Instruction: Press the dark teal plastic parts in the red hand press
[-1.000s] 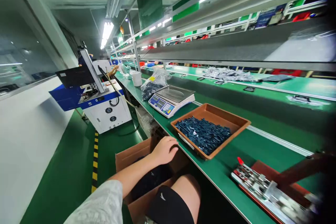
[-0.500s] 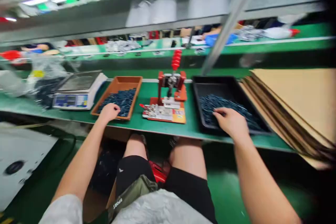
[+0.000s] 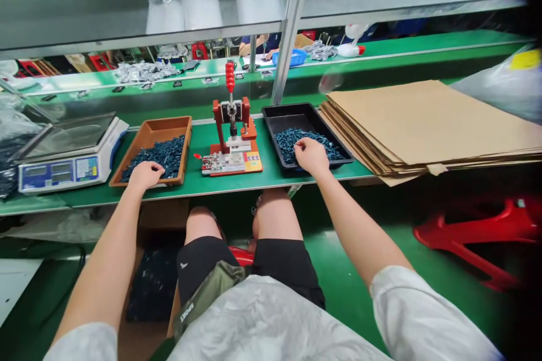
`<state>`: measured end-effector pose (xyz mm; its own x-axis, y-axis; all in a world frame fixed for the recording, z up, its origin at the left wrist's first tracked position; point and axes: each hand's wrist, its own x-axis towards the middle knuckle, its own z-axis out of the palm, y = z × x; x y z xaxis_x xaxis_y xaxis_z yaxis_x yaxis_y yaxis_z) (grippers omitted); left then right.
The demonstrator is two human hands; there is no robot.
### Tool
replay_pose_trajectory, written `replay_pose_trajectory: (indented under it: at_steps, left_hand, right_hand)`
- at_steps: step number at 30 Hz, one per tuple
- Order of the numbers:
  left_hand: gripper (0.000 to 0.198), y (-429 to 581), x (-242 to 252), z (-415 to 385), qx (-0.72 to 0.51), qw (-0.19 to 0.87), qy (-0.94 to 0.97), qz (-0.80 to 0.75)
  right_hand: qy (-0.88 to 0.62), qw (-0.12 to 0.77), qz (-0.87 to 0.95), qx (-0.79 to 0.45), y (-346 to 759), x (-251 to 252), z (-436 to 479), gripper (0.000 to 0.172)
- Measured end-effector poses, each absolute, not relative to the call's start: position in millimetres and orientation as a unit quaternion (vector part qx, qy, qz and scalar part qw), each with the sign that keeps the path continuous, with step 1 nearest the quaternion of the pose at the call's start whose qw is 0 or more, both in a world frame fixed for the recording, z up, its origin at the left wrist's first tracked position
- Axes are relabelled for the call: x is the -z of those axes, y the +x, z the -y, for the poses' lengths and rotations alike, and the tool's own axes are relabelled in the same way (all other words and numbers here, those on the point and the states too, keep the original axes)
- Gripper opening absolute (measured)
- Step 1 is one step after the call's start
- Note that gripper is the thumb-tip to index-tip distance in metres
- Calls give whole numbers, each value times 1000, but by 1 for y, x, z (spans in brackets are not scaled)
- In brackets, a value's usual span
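Head view, live from my seat at the green table [image 3: 190,192], and my hands are well apart, one on each tray! My left hand [image 3: 144,175] sits at the near side of the orange-brown tray [image 3: 167,123], lying over a heap of dark blue parts [image 3: 163,155], relaxed and, as far as I can see, holding nothing. Over to the right, my right hand [image 3: 312,157] is down in the black tray [image 3: 283,110], fingers curled into a second heap of dark blue parts [image 3: 307,144]; whether they've pinched a piece, I can't tell from here. Right between the trays stands the red bench press [image 3: 231,115], its lever topped by a red grip, with a metal jig [image 3: 224,163] on its base. Just left of the orange-brown tray sits a digital scale [image 3: 68,158], and right of the black tray lies a stack of cardboard sheets [image 3: 423,118]. Down by my knees, a cardboard box [image 3: 163,214] holds more dark parts [image 3: 152,287]. Across the line, a co-worker's hand [image 3: 260,42] works near a blue bin [image 3: 290,57].
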<state>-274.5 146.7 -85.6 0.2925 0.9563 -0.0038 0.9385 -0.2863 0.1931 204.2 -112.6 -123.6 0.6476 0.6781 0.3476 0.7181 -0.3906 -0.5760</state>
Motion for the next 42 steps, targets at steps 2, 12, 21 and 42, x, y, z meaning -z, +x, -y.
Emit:
replay_pose_trajectory:
  at_steps: [2,12,21,42]
  left_hand:
    - [28,-278,90,-143,-84,75,805,-583]
    - [42,-299,118,-80,-386,-36,801,-455]
    - [55,-356,257,157,-81,309,931,-179]
    - [69,-377,251,191,-14,246,956,-159]
  right_hand:
    - [-831,367,417,37,203,125,111,15]
    - [-828,371,417,56,198,128,111,17]
    - [-817,366,436,92,208,141,106,10]
    - [-824,375,423,53,202,137,109,10]
